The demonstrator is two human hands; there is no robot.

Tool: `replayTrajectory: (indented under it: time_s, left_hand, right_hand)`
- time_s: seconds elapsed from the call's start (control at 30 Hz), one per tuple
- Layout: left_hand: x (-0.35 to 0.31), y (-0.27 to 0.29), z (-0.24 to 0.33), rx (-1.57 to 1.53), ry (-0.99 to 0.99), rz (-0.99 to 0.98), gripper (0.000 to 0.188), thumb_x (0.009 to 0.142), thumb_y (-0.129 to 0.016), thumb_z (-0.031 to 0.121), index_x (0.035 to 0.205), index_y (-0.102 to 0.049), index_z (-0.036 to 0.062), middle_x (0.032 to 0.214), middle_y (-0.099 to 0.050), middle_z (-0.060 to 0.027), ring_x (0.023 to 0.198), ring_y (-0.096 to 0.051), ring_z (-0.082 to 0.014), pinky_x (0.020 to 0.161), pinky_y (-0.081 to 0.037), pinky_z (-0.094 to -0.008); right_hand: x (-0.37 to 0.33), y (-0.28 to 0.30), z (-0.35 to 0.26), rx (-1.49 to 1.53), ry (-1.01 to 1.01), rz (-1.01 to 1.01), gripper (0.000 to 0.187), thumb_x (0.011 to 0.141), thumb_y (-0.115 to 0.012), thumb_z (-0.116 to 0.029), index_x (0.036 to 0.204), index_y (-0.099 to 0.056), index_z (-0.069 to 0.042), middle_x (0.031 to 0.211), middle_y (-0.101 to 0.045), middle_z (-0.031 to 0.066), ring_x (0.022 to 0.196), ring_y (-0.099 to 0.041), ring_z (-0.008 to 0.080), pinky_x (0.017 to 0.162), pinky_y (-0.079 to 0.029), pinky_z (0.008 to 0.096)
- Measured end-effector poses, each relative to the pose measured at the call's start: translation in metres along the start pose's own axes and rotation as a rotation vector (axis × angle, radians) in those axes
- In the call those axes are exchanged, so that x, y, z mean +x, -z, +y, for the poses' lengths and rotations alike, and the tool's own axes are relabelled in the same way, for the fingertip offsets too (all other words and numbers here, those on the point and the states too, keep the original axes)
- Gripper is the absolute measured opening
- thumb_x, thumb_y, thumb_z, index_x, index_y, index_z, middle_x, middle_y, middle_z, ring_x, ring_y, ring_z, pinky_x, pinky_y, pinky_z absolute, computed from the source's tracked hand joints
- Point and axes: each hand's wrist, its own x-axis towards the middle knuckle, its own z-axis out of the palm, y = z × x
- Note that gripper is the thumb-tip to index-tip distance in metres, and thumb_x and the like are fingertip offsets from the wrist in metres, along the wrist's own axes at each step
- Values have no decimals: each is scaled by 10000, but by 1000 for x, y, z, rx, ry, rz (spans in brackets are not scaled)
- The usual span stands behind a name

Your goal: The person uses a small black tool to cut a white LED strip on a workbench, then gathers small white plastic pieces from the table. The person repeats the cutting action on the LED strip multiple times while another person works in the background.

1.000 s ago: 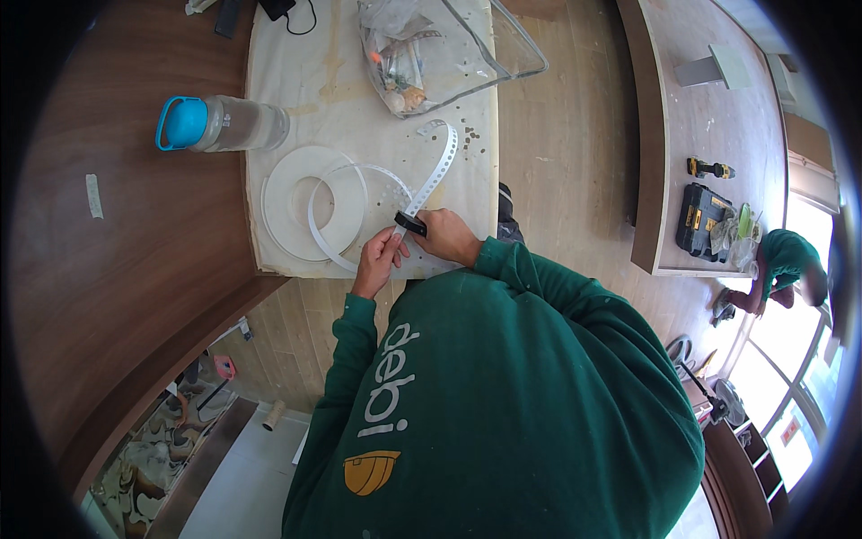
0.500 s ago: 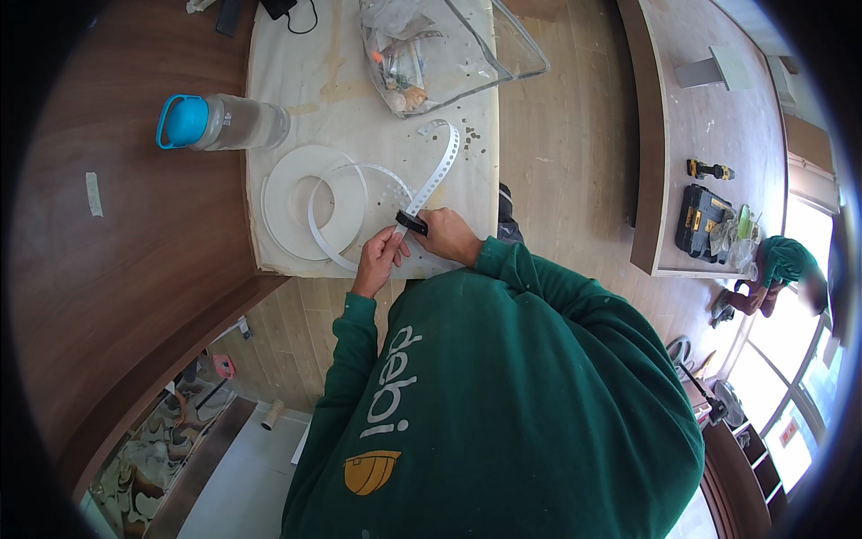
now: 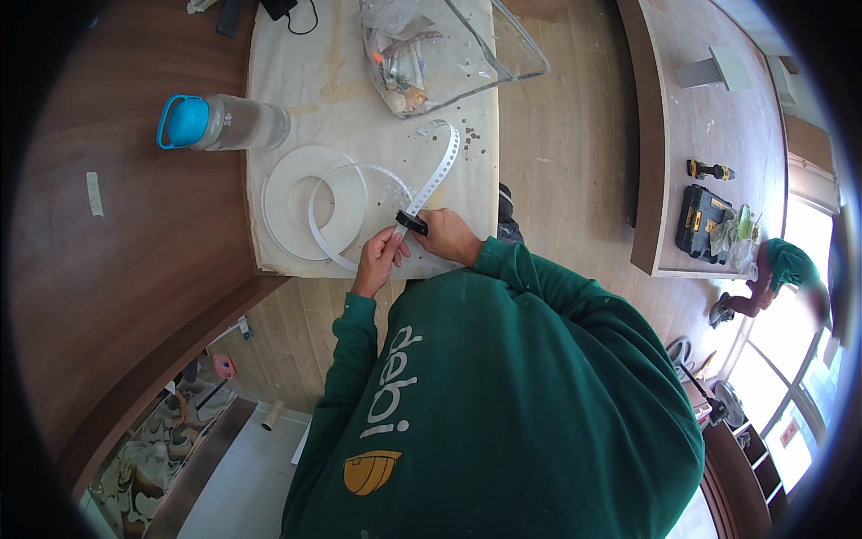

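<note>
A white strip (image 3: 444,166) with a row of round holes curls up over the covered table. My left hand (image 3: 381,260) pinches the strip near the table's front edge. Just beyond those fingertips, a black hand-held hole punch (image 3: 412,222) sits across the strip, with my right hand (image 3: 451,236) closed around it. The strip loops left to a flat white coil (image 3: 285,184) lying on the table. Small round bits (image 3: 470,135) are scattered near the strip's far curl.
A clear bottle with a blue lid (image 3: 238,123) lies at the left table edge. Beyond the strip is a transparent bag (image 3: 404,67) of small items. On the right-hand counter are a drill (image 3: 711,170) and a black case (image 3: 702,223). Another person (image 3: 790,265) bends at far right.
My hands, the strip and the punch show no clear movement. The other person at far right has shifted slightly.
</note>
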Motion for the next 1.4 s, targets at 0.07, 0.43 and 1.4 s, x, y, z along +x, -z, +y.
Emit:
replayTrajectory:
  time_s: [0.07,0.43,1.4]
  left_hand:
    - [0,1,-2,-7,2,-3,285,1135,-527,230,1172,-693,1,824,-672,-27,655,-546,-84,634,-454,-256]
    - [0,5,10,23,-15,-46,294,1135,-525,238,1146,-703,5,826,-680,-31,652,-548,-86,633,-454,-259]
    - [-4,-7,19,79,-57,91,295,1132,-526,243,1112,-696,3,832,-673,-18,672,-541,-76,650,-457,-248]
  right_hand:
    - [0,0,0,-4,10,-2,260,858,-768,-211,956,-714,24,841,-723,277,828,-720,476,792,-584,544]
    - [0,-4,4,14,16,28,258,872,-760,-225,949,-712,16,841,-723,276,810,-718,478,779,-584,551]
    - [-2,14,-10,200,46,-17,224,946,-730,-172,995,-680,41,805,-690,266,760,-692,452,711,-549,479]
